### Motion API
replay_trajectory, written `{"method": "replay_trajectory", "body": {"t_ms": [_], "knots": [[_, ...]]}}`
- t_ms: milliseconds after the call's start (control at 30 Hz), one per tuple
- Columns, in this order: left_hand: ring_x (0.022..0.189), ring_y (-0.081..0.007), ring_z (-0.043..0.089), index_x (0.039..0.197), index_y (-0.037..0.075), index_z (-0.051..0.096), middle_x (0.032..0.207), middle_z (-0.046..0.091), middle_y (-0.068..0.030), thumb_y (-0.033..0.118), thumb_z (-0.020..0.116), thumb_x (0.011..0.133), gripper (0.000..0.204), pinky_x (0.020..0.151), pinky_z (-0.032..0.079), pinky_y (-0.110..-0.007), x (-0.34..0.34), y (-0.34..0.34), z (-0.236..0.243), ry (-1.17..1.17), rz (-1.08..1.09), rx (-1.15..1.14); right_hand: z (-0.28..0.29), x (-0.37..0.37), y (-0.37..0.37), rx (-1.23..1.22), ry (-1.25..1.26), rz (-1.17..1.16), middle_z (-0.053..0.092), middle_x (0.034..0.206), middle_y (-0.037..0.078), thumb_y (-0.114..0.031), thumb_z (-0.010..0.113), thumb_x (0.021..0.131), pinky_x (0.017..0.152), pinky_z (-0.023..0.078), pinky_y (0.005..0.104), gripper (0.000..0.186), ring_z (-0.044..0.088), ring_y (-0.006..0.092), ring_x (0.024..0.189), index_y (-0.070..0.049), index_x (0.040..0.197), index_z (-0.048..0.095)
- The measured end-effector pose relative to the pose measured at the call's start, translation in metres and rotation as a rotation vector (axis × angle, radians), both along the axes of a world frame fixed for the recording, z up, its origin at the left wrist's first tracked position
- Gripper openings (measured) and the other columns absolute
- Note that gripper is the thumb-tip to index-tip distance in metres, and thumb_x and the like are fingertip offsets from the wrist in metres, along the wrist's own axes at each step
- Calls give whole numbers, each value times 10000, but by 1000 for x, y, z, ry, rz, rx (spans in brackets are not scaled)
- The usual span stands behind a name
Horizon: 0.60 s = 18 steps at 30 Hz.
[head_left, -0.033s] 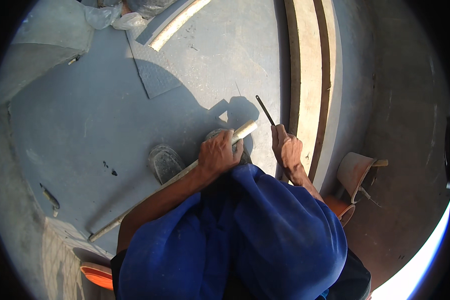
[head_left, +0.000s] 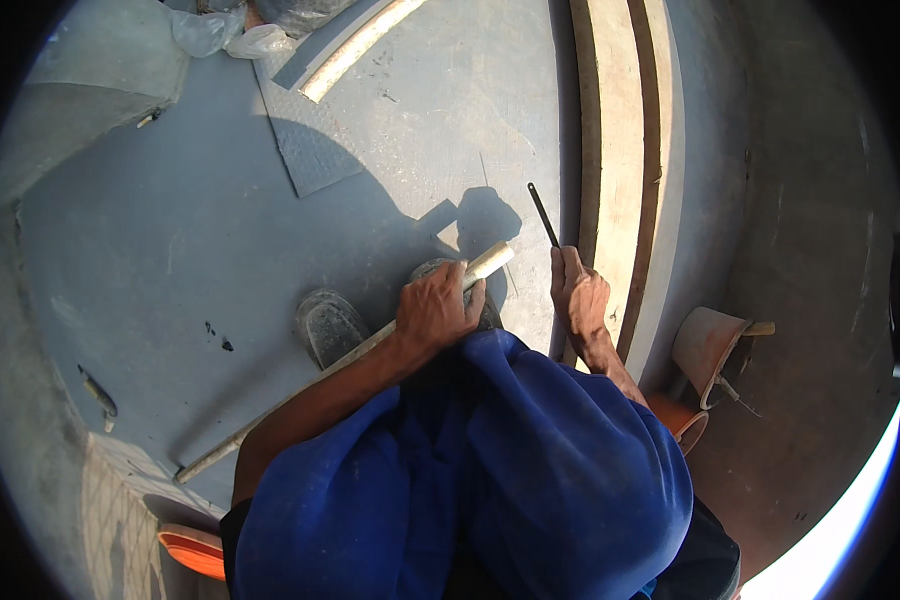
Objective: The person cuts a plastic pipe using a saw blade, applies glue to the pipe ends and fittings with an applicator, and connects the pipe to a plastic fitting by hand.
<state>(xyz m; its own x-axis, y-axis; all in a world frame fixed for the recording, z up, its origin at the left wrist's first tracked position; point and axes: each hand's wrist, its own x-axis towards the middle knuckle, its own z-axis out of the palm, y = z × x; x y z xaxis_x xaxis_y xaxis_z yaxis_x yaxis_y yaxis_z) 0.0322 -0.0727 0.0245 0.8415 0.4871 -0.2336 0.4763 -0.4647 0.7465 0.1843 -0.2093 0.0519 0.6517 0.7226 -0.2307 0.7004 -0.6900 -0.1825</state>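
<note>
My left hand (head_left: 435,305) is wrapped round a long pale pole (head_left: 490,260) just below its thick upper end. The pole slants down to the left, passing behind my left forearm, and its thin far end shows near the floor at the lower left. To the right, apart from the pole, my right hand (head_left: 580,295) is closed on one end of a narrow dark strip that looks like a hacksaw blade (head_left: 543,213). Its rounded tip points up and slightly left. How much of the blade lies inside my fist is hidden.
Long wooden beams (head_left: 615,130) run along my right side. Farther right, a dusty bucket (head_left: 705,345) leans near an orange container (head_left: 675,415). A textured grey sheet (head_left: 315,160), plastic bags (head_left: 260,42) and another pale pole (head_left: 360,45) lie ahead on the grey floor.
My right hand has shifted slightly to the right and away from me, and the blade's tip has moved with it. My left hand and the pole are nearly still.
</note>
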Motion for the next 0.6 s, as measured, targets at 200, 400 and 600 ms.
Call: {"method": "replay_trajectory", "body": {"t_ms": [200,400,600], "knots": [[784,-351,609,944,7,559,861,607,-171,270,598,828,290,660,500,-440,-2,-1,-1,-38,39,-53,6,3,2,23,18,79,520,483,113,-213,527,914,371,407,391,206,518,281,384,-71,771,483],[836,-356,588,926,20,532,879,593,-161,246,636,806,276,697,477,-449,0,-2,2,-31,114,-145,23,-3,6,-83,80,173,504,483,138,-215,532,911,386,398,407,217,535,315,414,-72,753,490],[810,-352,592,909,40,504,862,589,-149,204,673,781,267,681,471,-448,0,1,4,-14,191,-217,27,-12,7,-107,101,356,510,484,119,-204,509,921,357,388,375,153,527,284,393,-83,831,483]]}}
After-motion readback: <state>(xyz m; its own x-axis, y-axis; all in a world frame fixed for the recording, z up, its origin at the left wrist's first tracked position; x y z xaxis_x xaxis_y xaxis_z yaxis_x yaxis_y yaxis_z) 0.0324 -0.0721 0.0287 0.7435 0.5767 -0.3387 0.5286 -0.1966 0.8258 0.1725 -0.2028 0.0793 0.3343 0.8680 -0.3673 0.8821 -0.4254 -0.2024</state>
